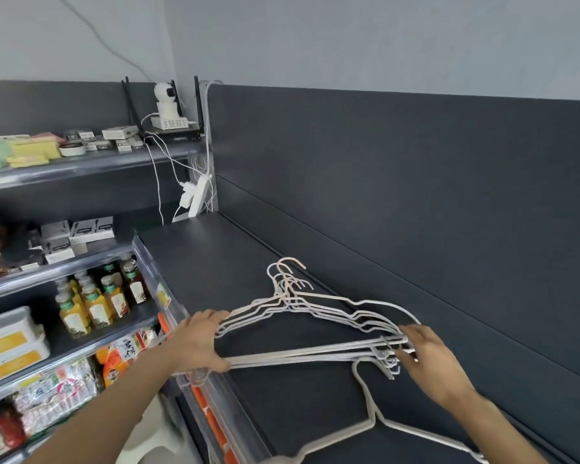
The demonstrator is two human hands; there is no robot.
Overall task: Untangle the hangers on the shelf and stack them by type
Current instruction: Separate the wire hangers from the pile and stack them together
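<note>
I see the stack of white wire hangers point(315, 316) lying flat on the dark shelf point(215, 256), hooks bunched together and pointing toward 12 o'clock. My left hand point(200, 343) grips the stack's 9 o'clock corner, its fingers point(215, 318) curled over the shoulder wires and the thumb under the bottom bars, right at the shelf's front rail point(154, 279). That corner sits over the rail's edge. My right hand point(432, 363) is at the 3 o'clock corner; its fingers point(411, 333) lie nearly straight against the wire ends, a little blurred, thumb hidden.

A single hanger point(372, 420) lies apart at 5 o'clock, its hook up against the stack's right ends and its body running under my right forearm to the frame's bottom edge.

The back panel point(416, 195) walls the shelf from 12 round to 4 o'clock, close behind the right hand. Bare shelf runs toward 11 o'clock as far as a white power strip point(200, 195) leaning in the corner. Beyond the rail at 8 o'clock, lower shelves hold bottles point(94, 296).
</note>
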